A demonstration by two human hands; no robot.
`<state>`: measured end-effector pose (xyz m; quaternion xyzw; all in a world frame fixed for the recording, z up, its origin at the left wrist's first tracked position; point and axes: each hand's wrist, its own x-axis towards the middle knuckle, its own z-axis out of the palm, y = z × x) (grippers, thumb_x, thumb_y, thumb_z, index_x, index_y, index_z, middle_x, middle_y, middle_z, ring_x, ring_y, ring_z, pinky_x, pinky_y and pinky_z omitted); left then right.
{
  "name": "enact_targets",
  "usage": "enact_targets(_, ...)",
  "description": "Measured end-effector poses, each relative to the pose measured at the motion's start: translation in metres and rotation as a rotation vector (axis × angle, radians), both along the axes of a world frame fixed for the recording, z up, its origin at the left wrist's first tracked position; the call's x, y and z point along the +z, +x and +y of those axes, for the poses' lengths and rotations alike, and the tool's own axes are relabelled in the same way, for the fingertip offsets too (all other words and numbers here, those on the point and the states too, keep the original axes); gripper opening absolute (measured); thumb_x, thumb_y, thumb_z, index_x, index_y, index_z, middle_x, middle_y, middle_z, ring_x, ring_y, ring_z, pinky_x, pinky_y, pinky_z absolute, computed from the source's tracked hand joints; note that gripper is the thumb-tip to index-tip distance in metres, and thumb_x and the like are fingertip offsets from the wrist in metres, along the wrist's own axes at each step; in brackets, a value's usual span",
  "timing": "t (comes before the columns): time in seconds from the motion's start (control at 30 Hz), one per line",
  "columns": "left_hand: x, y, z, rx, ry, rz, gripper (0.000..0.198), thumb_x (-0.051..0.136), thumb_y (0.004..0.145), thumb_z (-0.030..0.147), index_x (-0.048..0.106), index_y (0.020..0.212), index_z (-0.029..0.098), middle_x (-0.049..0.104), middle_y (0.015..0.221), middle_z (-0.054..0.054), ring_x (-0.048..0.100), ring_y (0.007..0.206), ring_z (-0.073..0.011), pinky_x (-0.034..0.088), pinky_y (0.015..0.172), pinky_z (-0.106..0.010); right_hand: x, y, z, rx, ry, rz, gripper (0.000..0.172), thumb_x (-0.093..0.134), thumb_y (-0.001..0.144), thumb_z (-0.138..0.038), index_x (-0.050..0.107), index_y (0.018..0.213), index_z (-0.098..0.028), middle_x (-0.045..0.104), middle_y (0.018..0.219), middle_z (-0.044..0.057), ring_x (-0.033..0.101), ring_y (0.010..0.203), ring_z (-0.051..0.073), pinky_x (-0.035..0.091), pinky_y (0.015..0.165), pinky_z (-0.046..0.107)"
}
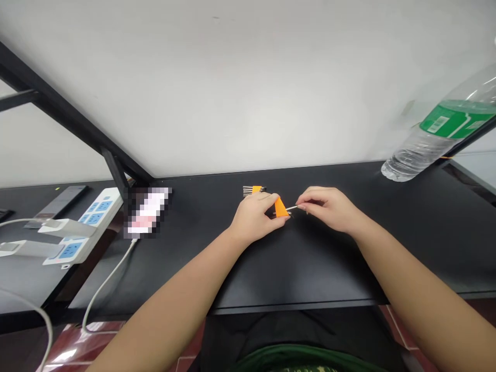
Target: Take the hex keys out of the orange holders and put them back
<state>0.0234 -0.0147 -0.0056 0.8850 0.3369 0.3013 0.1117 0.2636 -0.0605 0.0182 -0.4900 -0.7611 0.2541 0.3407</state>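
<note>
Near the middle of the black table, my left hand (pixel 253 217) is closed, thumb and fingers gripping a small orange wedge-shaped piece (pixel 281 207). My right hand (pixel 327 207) pinches the end of a thin, pale stick (pixel 292 207) between thumb and fingertips. The stick's other end meets the orange piece; whether it goes inside cannot be made out. Just beyond my left hand lies a row of several thin, light-and-dark sticks (pixel 248 191) with an orange band (pixel 257 189) beside them, partly hidden by my fingers.
A plastic bottle with a green label (pixel 449 121) stands at the back right. To the left are a lit, blurred phone (pixel 149 212) on a white cable (pixel 110 279), a white power strip (pixel 87 227) with plugged-in chargers, and a dark flat device (pixel 58 205). Behind is a white wall (pixel 251 93).
</note>
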Motion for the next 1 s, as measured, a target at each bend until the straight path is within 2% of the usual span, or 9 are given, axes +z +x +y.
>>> enact_targets(0.13,0.0,0.001,-0.003,-0.023,-0.01,0.016,0.021,0.072,0.085,0.042,0.067,0.095,0.024,0.071,0.088,-0.001,0.064,0.082,-0.0188,0.051,0.079,-0.033,-0.002,-0.014,-0.001,0.037,-0.183,0.106,0.016,0.06,0.092,-0.029,0.075,0.089,-0.022,0.073,0.086,0.002,0.065,0.074,0.017,0.052,0.071,0.031)
enact_targets(0.23,-0.002,0.0,-0.001,-0.027,-0.004,-0.006,0.027,0.073,0.085,0.044,0.067,0.103,0.024,0.073,0.093,-0.002,0.066,0.088,-0.02,0.052,0.083,-0.034,-0.007,-0.017,0.001,0.015,-0.348,0.25,0.016,0.064,0.09,-0.033,0.074,0.091,-0.02,0.073,0.083,0.002,0.064,0.071,0.016,0.053,0.069,0.031)
enact_targets(0.37,-0.003,-0.001,0.001,-0.018,0.011,-0.026,0.03,0.074,0.085,0.045,0.068,0.106,0.024,0.074,0.098,-0.003,0.068,0.093,-0.0208,0.053,0.087,-0.034,-0.011,-0.015,0.004,0.01,-0.414,0.278,0.017,0.067,0.089,-0.034,0.075,0.091,-0.02,0.073,0.085,0.003,0.064,0.071,0.016,0.053,0.07,0.031)
enact_targets(0.47,-0.002,-0.001,0.001,-0.03,0.007,-0.015,0.032,0.074,0.086,0.044,0.068,0.109,0.024,0.074,0.097,-0.003,0.068,0.092,-0.0205,0.053,0.088,-0.034,-0.009,-0.01,0.004,0.045,-0.393,0.168,0.019,0.063,0.092,-0.035,0.076,0.091,-0.021,0.073,0.085,0.002,0.065,0.07,0.016,0.052,0.069,0.031)
enact_targets(0.57,0.0,-0.001,0.0,-0.001,-0.014,-0.002,0.032,0.074,0.086,0.044,0.067,0.11,0.025,0.073,0.096,-0.002,0.067,0.087,-0.019,0.053,0.082,-0.032,-0.006,0.004,0.006,0.048,-0.205,-0.049,0.021,0.06,0.094,-0.035,0.077,0.094,-0.023,0.075,0.092,0.003,0.068,0.079,0.018,0.052,0.076,0.033)
enact_targets(0.63,-0.001,-0.002,0.0,0.023,-0.041,0.02,0.033,0.074,0.085,0.044,0.067,0.112,0.025,0.071,0.094,-0.001,0.066,0.082,-0.0175,0.053,0.076,-0.03,-0.005,0.02,0.009,-0.063,-0.018,-0.208,0.019,0.06,0.093,-0.031,0.078,0.096,-0.022,0.074,0.096,0.005,0.068,0.086,0.02,0.051,0.081,0.034)
enact_targets(0.67,-0.001,-0.002,0.0,0.032,-0.053,0.03,0.034,0.074,0.085,0.044,0.067,0.113,0.026,0.071,0.093,0.0,0.065,0.08,-0.0169,0.052,0.074,-0.03,-0.006,0.029,0.01,-0.111,0.01,-0.286,0.019,0.06,0.092,-0.028,0.078,0.096,-0.022,0.074,0.095,0.005,0.068,0.082,0.019,0.051,0.078,0.034)
enact_targets(0.83,-0.005,-0.003,0.002,0.039,-0.08,0.05,0.039,0.075,0.085,0.044,0.065,0.119,0.027,0.07,0.093,0.0,0.065,0.079,-0.0159,0.052,0.074,-0.029,-0.018,0.054,0.017,-0.127,-0.027,-0.584,0.018,0.061,0.088,-0.018,0.077,0.091,-0.023,0.068,0.091,0.005,0.064,0.075,0.018,0.047,0.067,0.03)
enact_targets(1.0,-0.005,-0.002,0.002,0.028,-0.072,0.062,0.041,0.074,0.085,0.044,0.064,0.121,0.027,0.071,0.096,0.0,0.066,0.082,-0.0164,0.053,0.077,-0.029,-0.021,0.039,0.014,-0.158,-0.043,-0.705,0.016,0.063,0.079,-0.011,0.062,0.067,-0.021,0.062,0.081,0.004,0.057,0.064,0.016,0.039,0.057,0.028)
